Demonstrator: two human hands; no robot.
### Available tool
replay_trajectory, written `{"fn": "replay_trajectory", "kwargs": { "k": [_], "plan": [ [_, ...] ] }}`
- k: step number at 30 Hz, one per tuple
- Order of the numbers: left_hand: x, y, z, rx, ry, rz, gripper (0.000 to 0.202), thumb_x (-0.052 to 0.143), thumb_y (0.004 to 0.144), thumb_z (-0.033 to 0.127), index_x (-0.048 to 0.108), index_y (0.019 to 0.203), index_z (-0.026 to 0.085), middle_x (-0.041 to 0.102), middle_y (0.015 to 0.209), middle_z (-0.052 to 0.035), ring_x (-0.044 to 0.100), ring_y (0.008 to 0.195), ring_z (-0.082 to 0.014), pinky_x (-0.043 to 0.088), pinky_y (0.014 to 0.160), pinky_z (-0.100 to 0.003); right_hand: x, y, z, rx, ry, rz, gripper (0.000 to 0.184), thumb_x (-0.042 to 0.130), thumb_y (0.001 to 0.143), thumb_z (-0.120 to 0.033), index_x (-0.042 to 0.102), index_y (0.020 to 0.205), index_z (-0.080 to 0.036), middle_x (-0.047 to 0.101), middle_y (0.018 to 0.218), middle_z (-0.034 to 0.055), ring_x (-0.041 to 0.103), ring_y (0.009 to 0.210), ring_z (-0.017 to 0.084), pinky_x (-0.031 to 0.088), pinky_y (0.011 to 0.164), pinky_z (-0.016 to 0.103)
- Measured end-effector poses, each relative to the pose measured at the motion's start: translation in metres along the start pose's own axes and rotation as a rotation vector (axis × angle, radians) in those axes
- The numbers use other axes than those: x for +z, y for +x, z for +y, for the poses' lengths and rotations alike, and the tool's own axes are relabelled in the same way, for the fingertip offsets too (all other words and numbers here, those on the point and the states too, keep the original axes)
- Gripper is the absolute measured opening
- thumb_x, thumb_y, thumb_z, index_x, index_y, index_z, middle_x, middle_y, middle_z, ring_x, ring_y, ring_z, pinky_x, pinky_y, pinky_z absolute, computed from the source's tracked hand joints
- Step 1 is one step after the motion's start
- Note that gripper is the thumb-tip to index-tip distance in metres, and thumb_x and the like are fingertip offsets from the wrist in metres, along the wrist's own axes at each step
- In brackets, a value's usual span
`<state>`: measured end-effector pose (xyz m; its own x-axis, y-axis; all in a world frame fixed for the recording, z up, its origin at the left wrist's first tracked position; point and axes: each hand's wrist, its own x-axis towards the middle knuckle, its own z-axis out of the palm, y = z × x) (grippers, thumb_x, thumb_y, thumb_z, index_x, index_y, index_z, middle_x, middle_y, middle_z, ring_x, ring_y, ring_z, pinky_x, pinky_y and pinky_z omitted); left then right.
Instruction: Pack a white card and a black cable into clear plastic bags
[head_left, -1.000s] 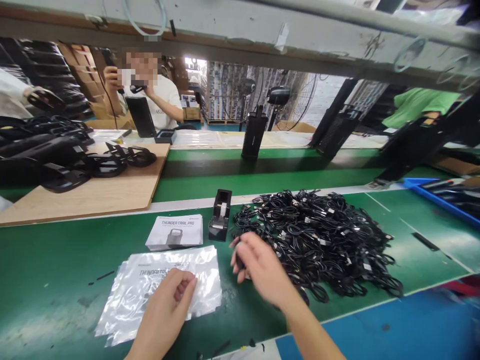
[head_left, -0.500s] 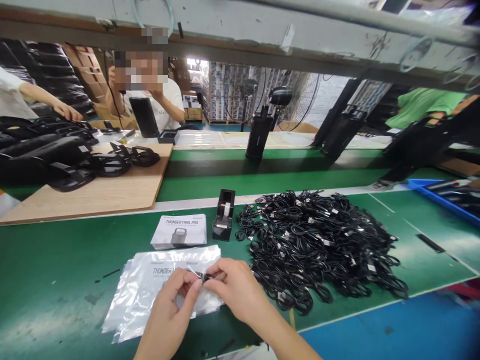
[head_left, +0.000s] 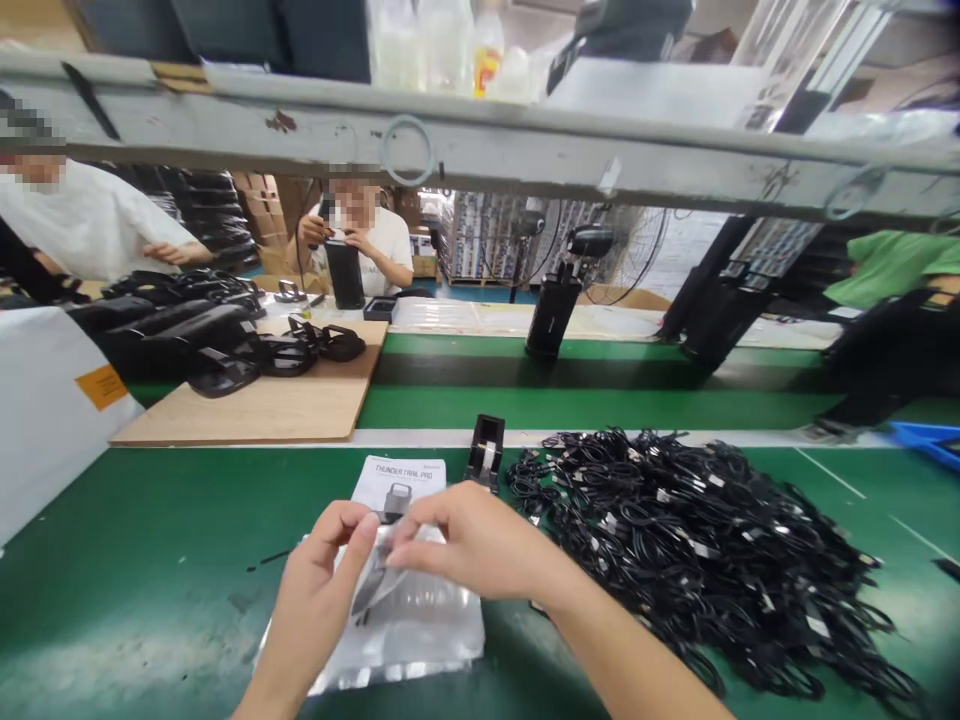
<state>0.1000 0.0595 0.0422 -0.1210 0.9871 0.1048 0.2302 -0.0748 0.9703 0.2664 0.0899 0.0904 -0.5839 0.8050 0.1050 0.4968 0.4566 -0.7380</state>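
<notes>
My left hand (head_left: 319, 575) is closed in a pinch on the edge of a clear plastic bag (head_left: 369, 585). Close against it, my right hand (head_left: 484, 545) pinches the same bag, its fingertips blurred and partly hiding what lies between. Under both hands rests a stack of clear bags (head_left: 431, 635). Just behind them is a pile of printed booklets (head_left: 405, 478) marked "Thunder Trail Pro". A black tape dispenser (head_left: 486, 452) stands beside the booklets. A large heap of bundled black cables (head_left: 712, 560) spreads to the right of my right hand.
Black parts (head_left: 281, 352) lie on a wooden board (head_left: 247, 412) at the left. A white box or sheet (head_left: 52, 400) stands at the left edge. Black speakers (head_left: 553, 315) stand across the green bench. A shelf beam (head_left: 510, 150) crosses overhead. Co-workers in white and green sit or stand beyond.
The view has tilted up and turned left. My hands have moved from pinching a small dark item over the bags to holding a bag's edge, raised slightly.
</notes>
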Motion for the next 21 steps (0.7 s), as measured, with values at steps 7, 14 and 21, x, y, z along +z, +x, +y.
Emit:
{"fn": "replay_trajectory", "kwargs": {
  "k": [7,14,21],
  "plan": [
    [-0.006,0.011,-0.006,-0.147,-0.258,-0.101,0.042,0.054,0.073,0.054,0.054,0.100,0.022,0.059,0.105,-0.0045,0.050,0.105,-0.0233,0.037,0.090,-0.031,-0.046,0.021,-0.041,-0.068,-0.193,-0.132,0.016,0.062,0.075,-0.032,0.069,0.069,-0.019,0.064,0.062,-0.0032,0.050,0.054,0.009,0.032,0.050,0.018],
    [0.004,0.011,-0.016,-0.314,-0.699,-0.431,0.053,0.046,0.076,0.059,0.051,0.112,0.021,0.060,0.107,-0.0095,0.054,0.100,-0.0234,0.038,0.090,-0.036,-0.062,0.010,-0.040,-0.164,-0.017,-0.341,0.017,0.062,0.076,-0.032,0.070,0.078,-0.018,0.063,0.066,-0.0035,0.045,0.051,0.005,0.032,0.048,0.015],
    [0.012,-0.001,-0.012,-0.320,-0.656,-0.440,0.026,0.073,0.063,0.035,0.062,0.080,0.018,0.060,0.069,0.0011,0.052,0.065,-0.0110,0.041,0.063,-0.021,-0.062,-0.001,-0.026,-0.194,0.057,-0.400,0.019,0.068,0.069,-0.034,0.067,0.072,-0.015,0.062,0.078,0.0001,0.053,0.068,0.009,0.038,0.055,0.015]
  ]
}}
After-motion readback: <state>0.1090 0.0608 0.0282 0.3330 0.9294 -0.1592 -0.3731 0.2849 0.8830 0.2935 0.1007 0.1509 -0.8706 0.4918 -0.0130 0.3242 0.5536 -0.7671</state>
